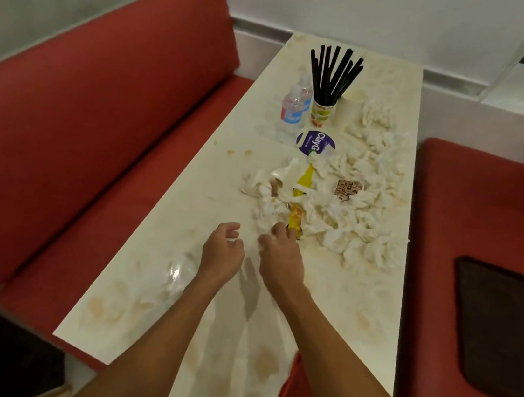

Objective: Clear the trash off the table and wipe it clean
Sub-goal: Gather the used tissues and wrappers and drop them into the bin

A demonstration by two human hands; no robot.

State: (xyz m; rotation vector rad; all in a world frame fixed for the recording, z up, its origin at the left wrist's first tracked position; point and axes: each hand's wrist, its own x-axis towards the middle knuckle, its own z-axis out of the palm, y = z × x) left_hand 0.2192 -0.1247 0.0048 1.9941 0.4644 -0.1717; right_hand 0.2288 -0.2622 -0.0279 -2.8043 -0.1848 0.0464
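A long pale table (pixel 158 264) runs from near to far between two red bench seats (pixel 73 127), its surface blotched with brownish stains and wet smears. A large heap of crumpled white napkins (pixel 357 211) covers the right half of the table's middle, stretching from just past the hands to the far right. Mixed into the heap lie a yellow wrapper (pixel 302 183), a second yellow packet (pixel 295 221) nearer the person, and a small brown patterned scrap (pixel 345 189).

The right hand (pixel 280 254) reaches forward at the near edge of the heap, its fingertips touching the near end of the yellow packet and the napkins around it; the fingers curl downward, but whether they have closed on anything cannot be told. The left hand (pixel 222 249) hovers just beside it to the left, over bare table, fingers loosely curled and holding nothing, clear of the trash.

Farther along the table stand a clear plastic bottle (pixel 294 106) with a blue label, a paper cup (pixel 322 113) full of black straws (pixel 332 74), and a plain white cup (pixel 349 108) to its right. A round blue lid (pixel 314 142) lies flat between the cups and the heap. A dark tray (pixel 502 333) rests on the right bench.
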